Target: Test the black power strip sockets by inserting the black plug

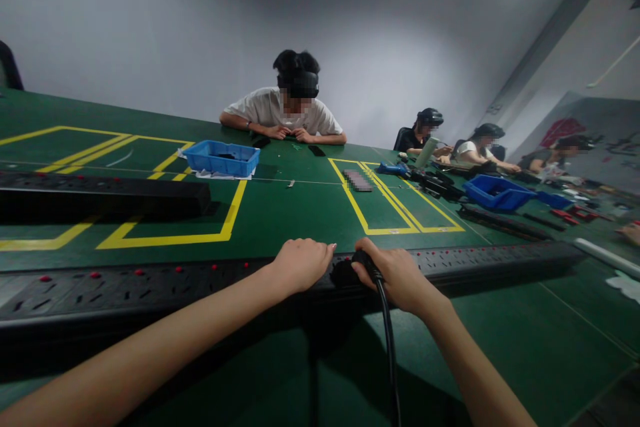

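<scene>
A long black power strip (150, 287) with red switches lies across the green table (290, 213) in front of me. My left hand (301, 263) rests on top of the strip with its fingers curled over it. My right hand (395, 273) is closed round a black plug (350, 270) pressed against the strip, and the plug's black cable (389, 347) runs down toward me.
A second black power strip (100, 195) lies at the left. A blue bin (223, 158) stands beyond it, another blue bin (497, 192) at the right among tools. One person sits across the table; several others work at the far right. Yellow tape marks rectangles.
</scene>
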{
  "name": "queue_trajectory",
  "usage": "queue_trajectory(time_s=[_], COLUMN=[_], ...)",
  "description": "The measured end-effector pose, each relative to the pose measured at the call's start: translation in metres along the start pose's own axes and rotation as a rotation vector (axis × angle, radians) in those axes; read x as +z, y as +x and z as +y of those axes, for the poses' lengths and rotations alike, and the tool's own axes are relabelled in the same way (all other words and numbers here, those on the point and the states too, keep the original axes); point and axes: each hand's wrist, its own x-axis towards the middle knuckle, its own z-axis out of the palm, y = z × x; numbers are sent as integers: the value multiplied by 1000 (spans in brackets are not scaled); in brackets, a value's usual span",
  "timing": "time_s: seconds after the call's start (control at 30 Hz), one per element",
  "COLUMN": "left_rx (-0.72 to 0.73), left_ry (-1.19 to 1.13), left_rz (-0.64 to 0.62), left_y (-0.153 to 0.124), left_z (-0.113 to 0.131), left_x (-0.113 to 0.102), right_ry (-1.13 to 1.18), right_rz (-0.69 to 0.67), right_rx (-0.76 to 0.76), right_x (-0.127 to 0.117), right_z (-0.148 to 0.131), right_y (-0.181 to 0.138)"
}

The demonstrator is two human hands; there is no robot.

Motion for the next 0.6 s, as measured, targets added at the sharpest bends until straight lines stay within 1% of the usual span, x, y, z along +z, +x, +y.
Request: queue_trajectory(time_s=[0.23,0.6], left_rx=[21,11], left_ry=[-3,-17], left_rz=[-8,-14], left_y=[1,2], left_z=[-1,-1], left_x=[1,1], right_ry=[50,19], right_rz=[1,4], right_rx=[-5,-25], right_x=[-2,-3], right_z=[0,-3], right_y=[0,1])
